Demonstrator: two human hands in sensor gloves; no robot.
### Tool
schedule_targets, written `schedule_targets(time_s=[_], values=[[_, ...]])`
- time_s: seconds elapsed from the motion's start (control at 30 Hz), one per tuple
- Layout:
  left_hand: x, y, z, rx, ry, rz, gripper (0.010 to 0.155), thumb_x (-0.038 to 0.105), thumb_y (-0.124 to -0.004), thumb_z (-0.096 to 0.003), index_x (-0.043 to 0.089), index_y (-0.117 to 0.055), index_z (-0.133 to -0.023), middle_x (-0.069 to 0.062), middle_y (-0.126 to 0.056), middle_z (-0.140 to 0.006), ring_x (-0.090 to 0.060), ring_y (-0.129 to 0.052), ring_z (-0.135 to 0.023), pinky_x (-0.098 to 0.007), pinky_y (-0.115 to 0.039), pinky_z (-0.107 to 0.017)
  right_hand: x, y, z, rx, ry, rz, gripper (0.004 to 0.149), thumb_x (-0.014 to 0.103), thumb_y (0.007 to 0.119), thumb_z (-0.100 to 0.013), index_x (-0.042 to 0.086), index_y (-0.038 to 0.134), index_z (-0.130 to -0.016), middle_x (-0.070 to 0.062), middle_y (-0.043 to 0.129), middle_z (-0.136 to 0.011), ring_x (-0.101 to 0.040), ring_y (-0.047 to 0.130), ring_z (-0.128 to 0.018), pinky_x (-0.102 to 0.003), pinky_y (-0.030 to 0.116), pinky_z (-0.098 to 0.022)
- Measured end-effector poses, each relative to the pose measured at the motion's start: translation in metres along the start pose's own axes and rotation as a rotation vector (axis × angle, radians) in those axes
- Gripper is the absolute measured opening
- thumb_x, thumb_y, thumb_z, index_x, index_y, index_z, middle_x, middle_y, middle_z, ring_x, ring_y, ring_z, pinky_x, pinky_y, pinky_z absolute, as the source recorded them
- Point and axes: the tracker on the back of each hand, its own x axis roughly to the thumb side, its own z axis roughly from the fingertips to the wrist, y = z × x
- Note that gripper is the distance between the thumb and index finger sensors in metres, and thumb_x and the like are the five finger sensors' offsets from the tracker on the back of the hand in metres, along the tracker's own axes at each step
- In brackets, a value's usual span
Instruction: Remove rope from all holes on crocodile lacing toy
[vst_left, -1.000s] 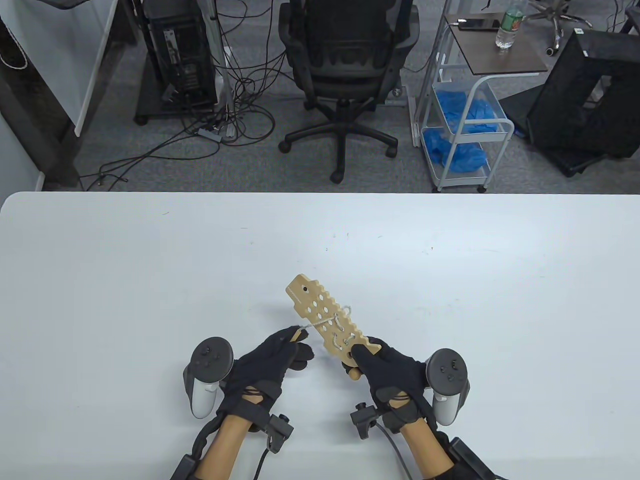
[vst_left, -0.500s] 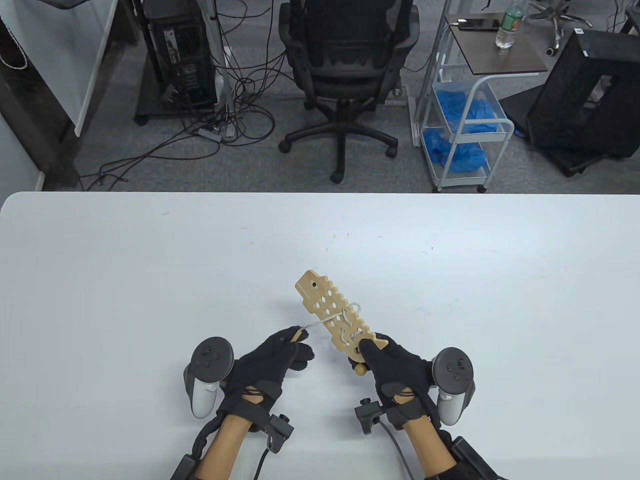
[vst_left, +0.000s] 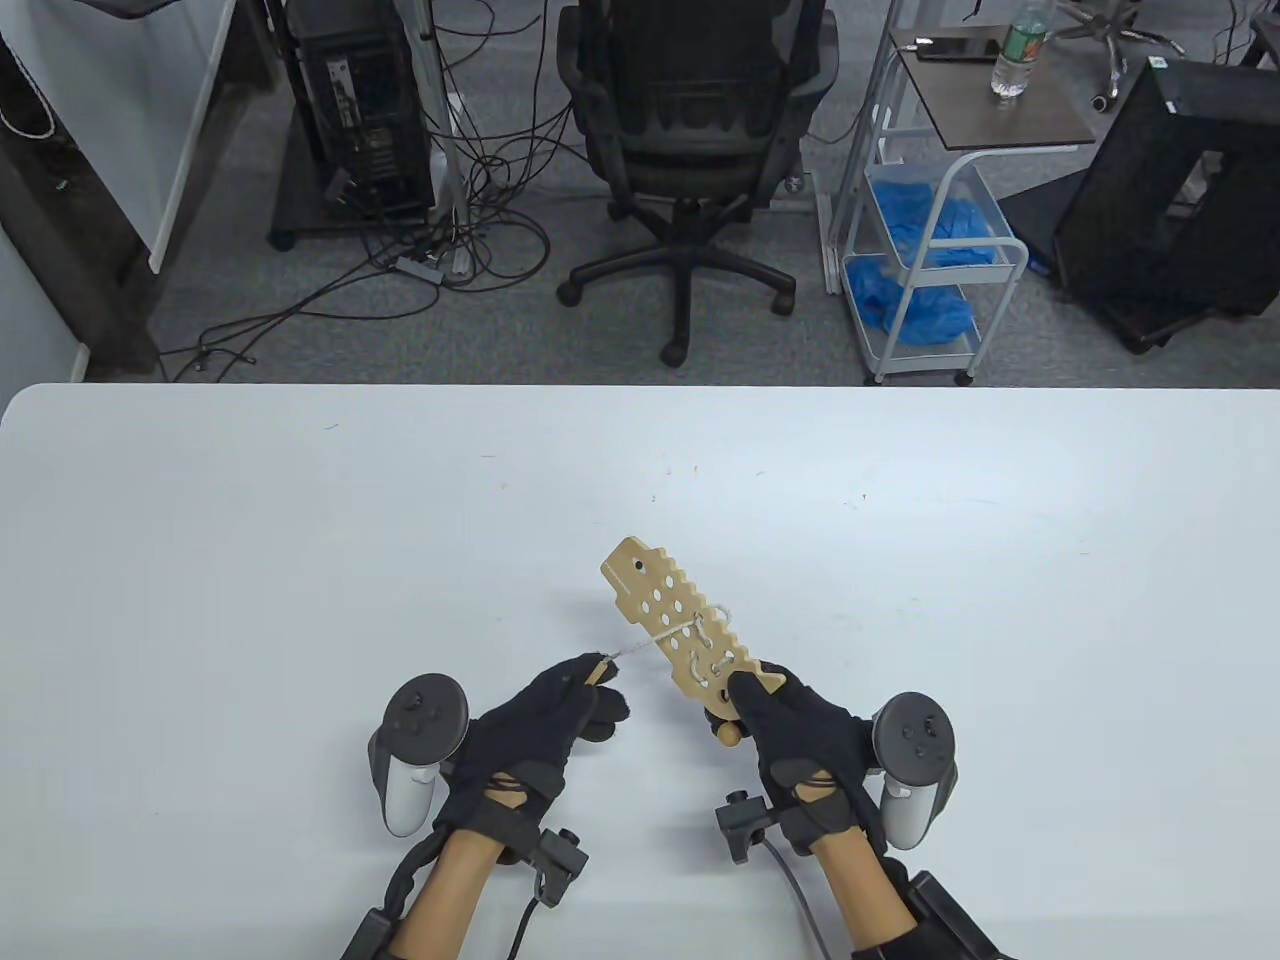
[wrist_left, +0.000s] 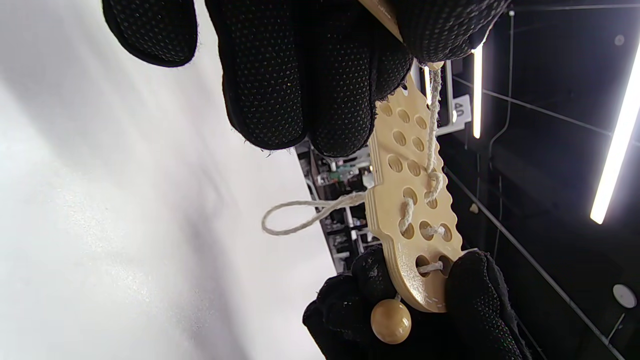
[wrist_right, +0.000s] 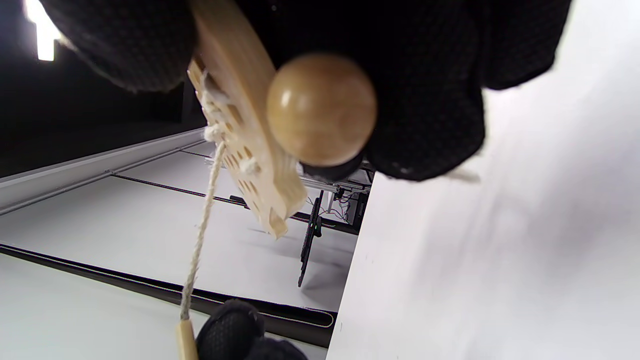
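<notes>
Two gloved hands work over a white counter (vst_left: 300, 520). The right hand (vst_left: 800, 735) has its grip closed around the tail end of a wooden crocodile (vst_left: 678, 630), holding it raised above the counter near the front edge, snout pointing away and to the left. A wooden ball (wrist_left: 391, 321) on the rope's end hangs just below that hand. The left hand (vst_left: 545, 725) pinches a wooden needle (vst_left: 597, 668) at the rope's other end, between thumb and fingertips. The rope (vst_left: 645, 645) runs taut from the needle to a hole near the middle of the crocodile, then laces through several holes toward the tail; the holes nearer the snout are bare. A loose loop of rope sticks out on the crocodile's far side. Compared with a second ago, the right hand and crocodile have shifted a little to the right and away, drawing the rope straighter, while the left hand has stayed put. In the left wrist view, a small sign in the background seems to read "40". A green-labelled bottle stands on a side table (vst_left: 1000, 110) beyond the counter; its label is too small to read.
</notes>
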Motion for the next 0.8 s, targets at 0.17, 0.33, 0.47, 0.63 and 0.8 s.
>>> schedule_targets(time_s=[0.17, 0.33, 0.47, 0.63, 0.8], values=[[0.0, 0.0, 0.0, 0.0, 0.0, 0.0, 0.053, 0.045, -0.07, -0.0542, 0.027, -0.074, -0.104, 0.001, -0.099, -0.086, -0.023, -0.097, -0.075, -0.061, -0.069, -0.067, -0.001, -0.004, -0.002, -0.014, 0.013, -0.002, 0.049, 0.039, 0.083, -0.042, 0.001, 0.087, -0.073, -0.025, 0.099, -0.057, -0.044, 0.1, -0.044, -0.066, 0.072, -0.046], [0.0, 0.0, 0.0, 0.0, -0.001, -0.001, 0.053, 0.045, -0.07, -0.0542, 0.027, -0.074, -0.104, 0.001, -0.099, -0.086, -0.023, -0.097, -0.074, -0.061, -0.069, -0.067, -0.002, -0.008, -0.003, -0.031, 0.027, -0.01, 0.049, 0.039, 0.083, -0.042, 0.002, 0.087, -0.073, -0.025, 0.099, -0.057, -0.044, 0.1, -0.045, -0.066, 0.072, -0.046], [0.001, 0.0, 0.0, 0.0, 0.0, -0.002, 0.053, 0.045, -0.07, -0.0542, 0.027, -0.074, -0.104, 0.001, -0.099, -0.086, -0.024, -0.097, -0.074, -0.061, -0.069, -0.067, -0.003, -0.011, -0.004, -0.042, 0.038, -0.014, 0.049, 0.039, 0.083, -0.042, 0.002, 0.087, -0.073, -0.025, 0.099, -0.057, -0.044, 0.1, -0.045, -0.066, 0.072, -0.046], [0.001, 0.0, 0.0, 0.0, 0.0, -0.002, 0.053, 0.045, -0.07, -0.0541, 0.027, -0.074, -0.104, 0.001, -0.099, -0.086, -0.024, -0.098, -0.074, -0.061, -0.069, -0.067, -0.004, -0.015, -0.005, -0.057, 0.052, -0.023, 0.049, 0.039, 0.083, -0.042, 0.002, 0.086, -0.073, -0.025, 0.098, -0.058, -0.045, 0.1, -0.045, -0.066, 0.072, -0.046], [0.001, 0.0, 0.0, -0.001, 0.0, -0.002, 0.053, 0.045, -0.07, -0.054, 0.027, -0.074, -0.103, 0.001, -0.099, -0.086, -0.024, -0.097, -0.074, -0.062, -0.069, -0.066, -0.004, -0.016, -0.006, -0.064, 0.06, -0.027, 0.049, 0.039, 0.083, -0.042, 0.002, 0.086, -0.073, -0.025, 0.098, -0.058, -0.045, 0.1, -0.045, -0.066, 0.071, -0.046]])
